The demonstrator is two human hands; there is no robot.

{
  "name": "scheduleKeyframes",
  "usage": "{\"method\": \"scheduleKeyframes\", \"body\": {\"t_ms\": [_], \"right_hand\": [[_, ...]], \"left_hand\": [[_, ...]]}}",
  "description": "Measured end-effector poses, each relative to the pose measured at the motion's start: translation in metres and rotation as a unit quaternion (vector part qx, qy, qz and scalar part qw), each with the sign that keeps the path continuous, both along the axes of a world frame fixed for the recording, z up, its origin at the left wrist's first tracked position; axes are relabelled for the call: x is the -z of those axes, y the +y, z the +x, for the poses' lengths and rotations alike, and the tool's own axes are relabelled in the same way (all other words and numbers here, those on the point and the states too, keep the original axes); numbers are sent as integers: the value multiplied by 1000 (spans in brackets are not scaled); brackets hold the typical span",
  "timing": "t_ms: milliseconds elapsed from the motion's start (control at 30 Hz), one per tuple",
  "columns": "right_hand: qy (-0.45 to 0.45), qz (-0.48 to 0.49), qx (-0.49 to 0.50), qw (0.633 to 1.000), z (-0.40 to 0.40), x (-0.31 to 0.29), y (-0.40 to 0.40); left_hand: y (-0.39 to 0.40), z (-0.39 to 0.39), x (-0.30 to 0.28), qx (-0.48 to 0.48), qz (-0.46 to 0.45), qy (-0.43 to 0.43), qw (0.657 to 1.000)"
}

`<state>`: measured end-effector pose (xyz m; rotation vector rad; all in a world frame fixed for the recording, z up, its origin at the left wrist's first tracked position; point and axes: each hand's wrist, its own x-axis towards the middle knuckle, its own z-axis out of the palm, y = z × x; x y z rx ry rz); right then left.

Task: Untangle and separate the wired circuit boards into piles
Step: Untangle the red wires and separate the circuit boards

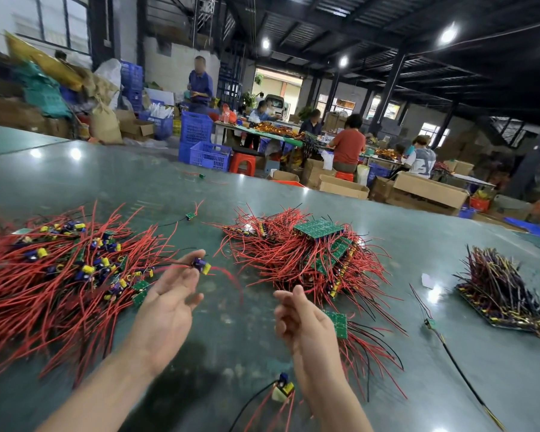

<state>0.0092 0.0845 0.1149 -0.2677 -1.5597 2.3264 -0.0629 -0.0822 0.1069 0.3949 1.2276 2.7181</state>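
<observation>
Bright ceiling lamps (448,34) glare on the glossy table (106,182); edges bow, background soft.

One head-worn wide-angle camera, looking forward and down along both forearms, close over the green table (262,194), wire piles just ahead, workshop hall stretching beyond, horizon tilted.
</observation>
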Motion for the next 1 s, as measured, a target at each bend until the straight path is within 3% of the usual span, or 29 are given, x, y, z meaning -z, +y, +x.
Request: {"method": "scheduleKeyframes", "body": {"t_ms": [133,233,433,867,1000], "right_hand": [[-2,93,-80,992,2,1,-14],[-13,127,-80,989,2,3,-19],[-14,115,-49,992,3,1,-13],[-44,163,17,985,2,7,-10],[-49,111,32,992,1,5,-9]], "left_hand": [[2,5,1,34,28,28,999],[7,13,4,82,-28,56,995],[14,24,3,177,-109,47,977],[17,29,4,183,-245,69,950],[17,25,2,202,-237,67,948]]}}
